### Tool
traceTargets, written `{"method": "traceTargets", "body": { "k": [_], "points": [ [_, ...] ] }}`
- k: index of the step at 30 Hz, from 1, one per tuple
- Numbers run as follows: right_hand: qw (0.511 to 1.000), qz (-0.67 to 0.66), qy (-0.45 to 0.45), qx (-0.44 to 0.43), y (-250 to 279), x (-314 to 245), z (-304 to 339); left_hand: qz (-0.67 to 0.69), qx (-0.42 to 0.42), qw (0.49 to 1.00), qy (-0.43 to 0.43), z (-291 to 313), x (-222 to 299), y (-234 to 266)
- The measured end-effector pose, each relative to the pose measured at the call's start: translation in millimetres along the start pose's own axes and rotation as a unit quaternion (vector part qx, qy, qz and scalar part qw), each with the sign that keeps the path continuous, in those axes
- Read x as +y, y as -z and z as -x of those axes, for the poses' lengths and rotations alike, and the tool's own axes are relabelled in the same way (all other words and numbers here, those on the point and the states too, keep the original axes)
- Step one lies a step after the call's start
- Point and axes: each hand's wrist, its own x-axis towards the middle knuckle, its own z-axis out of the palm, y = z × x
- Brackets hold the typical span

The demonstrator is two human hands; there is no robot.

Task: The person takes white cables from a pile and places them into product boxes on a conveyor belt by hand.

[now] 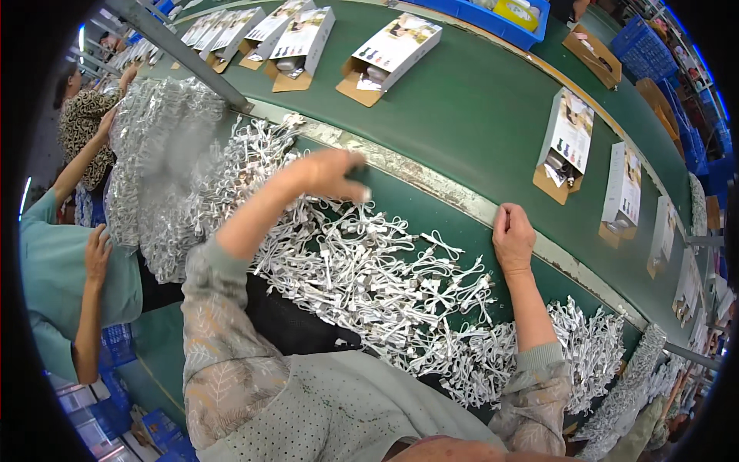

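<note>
A wide heap of short white USB cables [369, 285], each bundled in a loop, spreads over the green work surface in front of me. Above its far left part reaches my left hand [331, 173], open, thumb and fingers apart, nothing visible between them. My right hand [514, 237] is closed and rests against the worn metal rail [431, 179] at the belt's near edge. Its curled fingers hide whatever they may hold. Beyond the rail, printed white boxes [566, 135] with open brown flaps lie on the green conveyor belt [469, 100].
A metal post [181, 54] slants across the upper left. Beside it is a big pile of clear plastic-wrapped items [165, 169]. A co-worker in a teal shirt [77, 269] stands at my left. A blue tray [485, 17] sits beyond the belt, and more cables [589, 346] lie at right.
</note>
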Motion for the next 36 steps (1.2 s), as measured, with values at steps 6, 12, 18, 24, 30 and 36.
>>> {"method": "traceTargets", "body": {
  "k": [6,12,18,24,30,36],
  "points": [
    [1.0,0.015,0.017,0.009,-2,1,0,0.083,0.064,0.986,-0.127,34,59,-89],
    [1.0,0.008,0.02,0.01,-3,-1,0,0.224,0.148,0.962,-0.047,34,77,-82],
    [1.0,0.005,0.006,-0.001,-3,0,-1,0.154,0.256,0.954,-0.027,29,56,-73],
    [1.0,0.008,0.014,0.004,-2,-1,-2,0.476,0.204,0.856,-0.008,20,30,-53],
    [1.0,0.005,0.008,-0.001,-3,-1,0,0.438,0.496,0.75,0.017,-47,-26,-25],
    [1.0,0.003,0.007,-0.001,-1,-3,0,0.053,0.641,0.765,-0.033,-121,-27,-19]
  ]
}}
